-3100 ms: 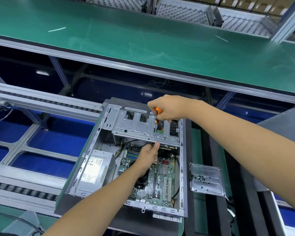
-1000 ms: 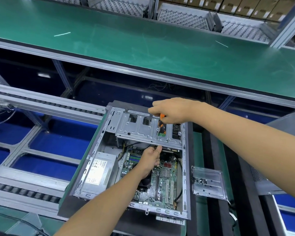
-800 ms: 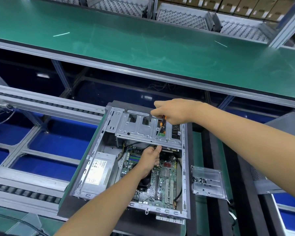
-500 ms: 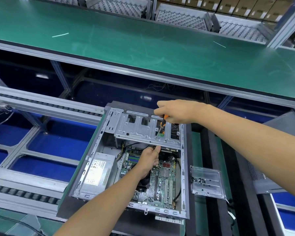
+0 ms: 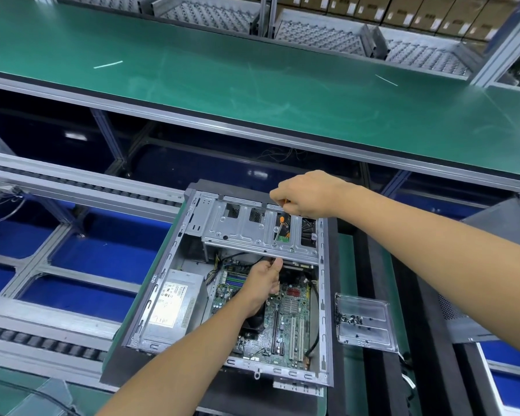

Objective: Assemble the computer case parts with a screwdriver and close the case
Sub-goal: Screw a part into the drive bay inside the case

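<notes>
Right hand (image 5: 308, 193) is gripping the orange-handled screwdriver (image 5: 280, 221), shaft slanting down and toward me, tip sitting at a screw on the near lip of the stamped grey steel drive cage (image 5: 252, 228). Left hand (image 5: 263, 283) is reaching under that lip, thumb up against the edge; fingers hidden. Cage is lying across the far end of the open grey metal computer case (image 5: 322, 295), over the green motherboard (image 5: 285, 325).

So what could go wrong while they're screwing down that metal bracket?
The orange-handled screwdriver meets the grey metal drive bracket at a slant, so it might slip off the screw. A dropped screw could fall onto the green motherboard below. The left hand under the bracket's edge could get pinched.
</notes>
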The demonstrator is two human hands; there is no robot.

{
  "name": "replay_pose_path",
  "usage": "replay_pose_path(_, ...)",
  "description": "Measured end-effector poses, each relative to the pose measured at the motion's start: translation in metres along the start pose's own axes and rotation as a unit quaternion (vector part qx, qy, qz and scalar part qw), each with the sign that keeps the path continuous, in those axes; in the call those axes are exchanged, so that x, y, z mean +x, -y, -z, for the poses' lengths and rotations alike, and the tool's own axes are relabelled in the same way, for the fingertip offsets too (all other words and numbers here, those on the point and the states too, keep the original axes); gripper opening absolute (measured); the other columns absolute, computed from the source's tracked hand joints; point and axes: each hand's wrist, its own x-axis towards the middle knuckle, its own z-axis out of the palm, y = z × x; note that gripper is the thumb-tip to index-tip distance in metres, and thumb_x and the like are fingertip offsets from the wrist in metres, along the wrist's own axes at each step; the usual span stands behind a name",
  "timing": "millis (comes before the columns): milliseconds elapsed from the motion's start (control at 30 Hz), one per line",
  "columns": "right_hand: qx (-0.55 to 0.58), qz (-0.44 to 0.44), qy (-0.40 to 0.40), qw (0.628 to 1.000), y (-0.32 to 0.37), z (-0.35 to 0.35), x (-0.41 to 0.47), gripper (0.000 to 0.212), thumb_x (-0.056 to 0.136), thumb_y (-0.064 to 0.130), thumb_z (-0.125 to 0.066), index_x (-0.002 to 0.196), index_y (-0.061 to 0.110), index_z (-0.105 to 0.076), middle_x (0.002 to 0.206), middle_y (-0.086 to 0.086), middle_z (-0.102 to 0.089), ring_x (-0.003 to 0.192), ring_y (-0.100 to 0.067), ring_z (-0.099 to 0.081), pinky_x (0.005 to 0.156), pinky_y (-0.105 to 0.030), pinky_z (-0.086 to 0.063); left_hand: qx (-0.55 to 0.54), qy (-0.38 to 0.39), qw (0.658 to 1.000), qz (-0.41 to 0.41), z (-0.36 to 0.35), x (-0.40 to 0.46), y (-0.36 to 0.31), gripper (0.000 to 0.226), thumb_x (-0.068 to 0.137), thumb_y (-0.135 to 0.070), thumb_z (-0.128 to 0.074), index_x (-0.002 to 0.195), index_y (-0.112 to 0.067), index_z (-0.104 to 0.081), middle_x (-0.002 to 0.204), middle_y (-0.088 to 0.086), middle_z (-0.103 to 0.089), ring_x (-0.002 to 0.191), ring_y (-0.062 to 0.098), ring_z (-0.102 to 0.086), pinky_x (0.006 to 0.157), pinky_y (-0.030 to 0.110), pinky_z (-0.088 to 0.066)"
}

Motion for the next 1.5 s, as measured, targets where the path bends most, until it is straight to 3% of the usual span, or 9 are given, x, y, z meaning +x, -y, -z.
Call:
replay_pose_path(367,0.001,0.005,0.003,1.0,0.0026,0.0001,-0.0011,0.015,0.099,0.022,-0.047,0.084,0.026,-0.044,0.08,0.008,-0.052,0.061,-0.008,-0.042,0.052,-0.031,-0.027,-0.059,0.031,0.998,0.009,0.0029,-0.0065,-0.0004,0.038,0.107,-0.025,-0.05,0.074,-0.019,-0.031,0.054,-0.008,-0.03,0.046,0.006,-0.024,0.046,0.019,-0.024)
replay_pose_path(467,0.012,0.005,0.006,1.0,0.0027,-0.0001,-0.0017,0.014,0.099,0.023,-0.048,0.085,0.024,-0.047,0.08,0.007,-0.056,0.065,-0.014,-0.047,0.053,-0.032,-0.03,-0.056,0.032,0.998,0.002,0.0028,-0.0064,0.0003,0.037,0.107,-0.025,-0.048,0.074,-0.019,-0.031,0.053,-0.008,-0.03,0.046,0.007,-0.024,0.046,0.019,-0.025)
replay_pose_path(667,0.042,-0.013,0.013,0.999,0.003,-0.0026,-0.0033,0.014,0.095,0.03,-0.053,0.083,0.028,-0.046,0.066,0.008,-0.052,0.058,-0.013,-0.046,0.052,-0.031,-0.027,-0.053,0.036,0.998,-0.007,0.0046,-0.0024,0.0053,0.037,0.107,-0.026,-0.048,0.075,-0.019,-0.032,0.053,-0.009,-0.031,0.046,0.006,-0.024,0.046,0.019,-0.027)
replay_pose_path(933,0.05,0.016,0.031,0.998,0.0033,0.0011,-0.0039,0.036,0.078,0.008,-0.054,0.075,0.035,-0.031,0.071,0.009,-0.05,0.058,-0.012,-0.041,0.051,-0.031,-0.024,-0.043,0.047,0.998,-0.016,0.007,-0.0021,0.0065,0.04,0.107,-0.029,-0.049,0.07,-0.021,-0.035,0.054,-0.007,-0.03,0.047,0.009,-0.023,0.045,0.019,-0.028)
replay_pose_path(1233,0.029,0.004,0.011,1.0,0.0029,-0.0014,0.0009,0.022,0.088,0.029,-0.06,0.079,0.031,-0.04,0.066,0.005,-0.054,0.058,-0.016,-0.049,0.05,-0.03,-0.031,-0.057,0.062,0.996,-0.016,0.0074,-0.0049,0.0038,0.042,0.108,-0.025,-0.046,0.068,-0.02,-0.035,0.052,-0.007,-0.029,0.045,0.008,-0.022,0.043,0.018,-0.025)
replay_pose_path(1500,0.042,0.007,0.025,0.999,0.0017,-0.0037,-0.0016,0.017,0.089,0.022,-0.058,0.086,0.028,-0.042,0.07,0.007,-0.053,0.061,-0.013,-0.048,0.052,-0.032,-0.032,-0.055,0.048,0.997,-0.018,0.0069,-0.0005,0.009,0.041,0.106,-0.029,-0.05,0.07,-0.02,-0.034,0.054,-0.006,-0.028,0.046,0.008,-0.021,0.043,0.018,-0.027)
